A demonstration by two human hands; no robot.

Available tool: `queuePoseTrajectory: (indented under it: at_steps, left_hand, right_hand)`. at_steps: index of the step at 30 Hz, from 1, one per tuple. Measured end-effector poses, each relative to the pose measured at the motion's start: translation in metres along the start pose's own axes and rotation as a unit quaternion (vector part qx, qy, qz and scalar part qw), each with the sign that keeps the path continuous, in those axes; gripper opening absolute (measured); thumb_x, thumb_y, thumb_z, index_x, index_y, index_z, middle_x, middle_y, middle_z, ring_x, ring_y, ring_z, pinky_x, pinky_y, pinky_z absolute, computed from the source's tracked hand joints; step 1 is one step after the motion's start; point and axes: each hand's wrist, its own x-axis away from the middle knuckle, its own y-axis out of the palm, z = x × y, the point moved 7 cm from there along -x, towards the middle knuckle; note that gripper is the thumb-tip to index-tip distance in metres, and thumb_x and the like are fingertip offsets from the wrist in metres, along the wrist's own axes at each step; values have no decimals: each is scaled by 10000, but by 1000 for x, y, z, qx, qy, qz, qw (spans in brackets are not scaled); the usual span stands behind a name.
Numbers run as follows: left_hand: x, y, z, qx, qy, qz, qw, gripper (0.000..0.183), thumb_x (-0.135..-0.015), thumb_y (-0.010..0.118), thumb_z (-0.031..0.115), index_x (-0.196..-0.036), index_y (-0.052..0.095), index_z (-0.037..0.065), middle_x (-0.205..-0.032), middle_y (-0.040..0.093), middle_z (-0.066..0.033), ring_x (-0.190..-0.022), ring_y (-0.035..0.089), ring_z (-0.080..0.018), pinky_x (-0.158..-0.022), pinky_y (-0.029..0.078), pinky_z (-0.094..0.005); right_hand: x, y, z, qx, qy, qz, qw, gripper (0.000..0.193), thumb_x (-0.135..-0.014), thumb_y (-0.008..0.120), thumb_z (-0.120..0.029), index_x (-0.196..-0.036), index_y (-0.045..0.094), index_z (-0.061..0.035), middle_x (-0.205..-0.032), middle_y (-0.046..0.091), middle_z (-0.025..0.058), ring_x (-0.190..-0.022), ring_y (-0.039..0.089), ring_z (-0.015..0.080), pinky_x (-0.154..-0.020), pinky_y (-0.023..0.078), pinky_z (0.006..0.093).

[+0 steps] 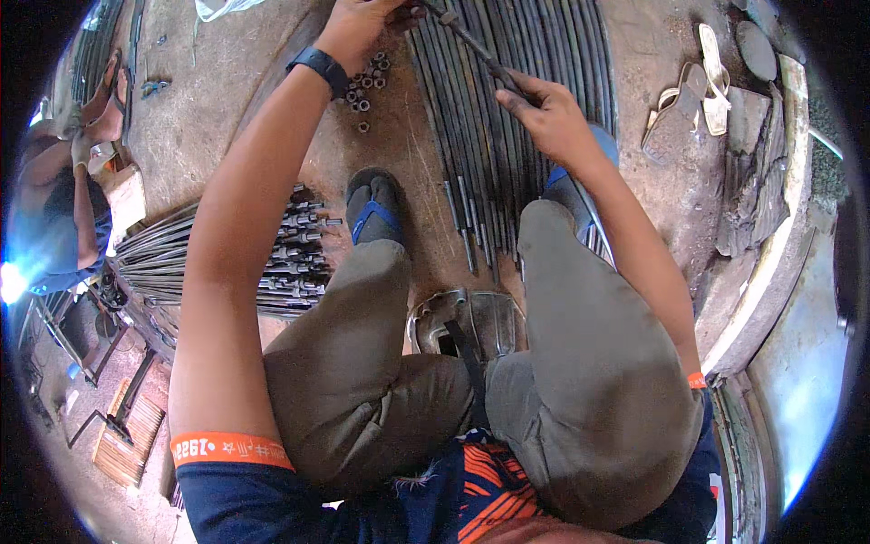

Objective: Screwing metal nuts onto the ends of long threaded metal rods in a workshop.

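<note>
A pale sandal (716, 111) lies near a dark, rounded disc (755, 51).

Left hand (356, 29), at upper left of rod stack (544, 54): partly cut off by view's upper edge, grip hard to make out. Held rod (467, 39), over stack: upper end lost at same edge. Stack's far ends cropped. Right foot (565, 188), at stack's lower right: partly behind right knee (548, 227) and forearm (639, 245). Left of stack: nuts (364, 82) partly behind wristband (319, 69), nutted rods (294, 263) partly behind left arm (240, 199). Farther left: blue item (155, 88) too small to tell, co-worker (68, 218) cut by dark rim.
</note>
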Motion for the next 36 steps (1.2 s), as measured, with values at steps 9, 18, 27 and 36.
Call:
queuePoseTrajectory:
  at_steps: [9,18,27,36]
  left_hand:
    - [-4,11,-3,11,7,-12,1000,439,-889,669,350,-1115,620,-23,-976,639,-34,-879,595,-144,-793,475,-301]
    - [1,10,-2,52,34,-11,998,336,-908,651,252,-1070,626,-41,-942,665,-69,-841,635,-166,-746,513,-304]
    - [12,9,-16,103,19,145,984,240,-905,654,228,-983,650,1,-873,667,-52,-762,618,-139,-674,496,-287]
    - [18,18,-2,139,32,118,983,206,-906,648,203,-968,646,7,-897,661,-59,-785,617,-149,-708,497,-291]
  right_hand:
    - [1,-1,7,5,10,2,1000,430,-881,633,-312,-1180,606,-5,-1024,654,231,-961,633,338,-857,470,358]
    - [3,2,5,5,6,8,1000,413,-880,631,-296,-1180,613,-13,-1069,645,232,-1000,625,349,-880,471,360]
    - [2,6,6,-2,-1,17,1000,411,-873,635,-282,-1193,609,-27,-1037,647,238,-971,633,353,-873,474,365]
    - [3,-1,9,13,0,20,1000,410,-874,626,-275,-1199,608,-25,-1086,638,235,-1031,618,357,-902,466,361]
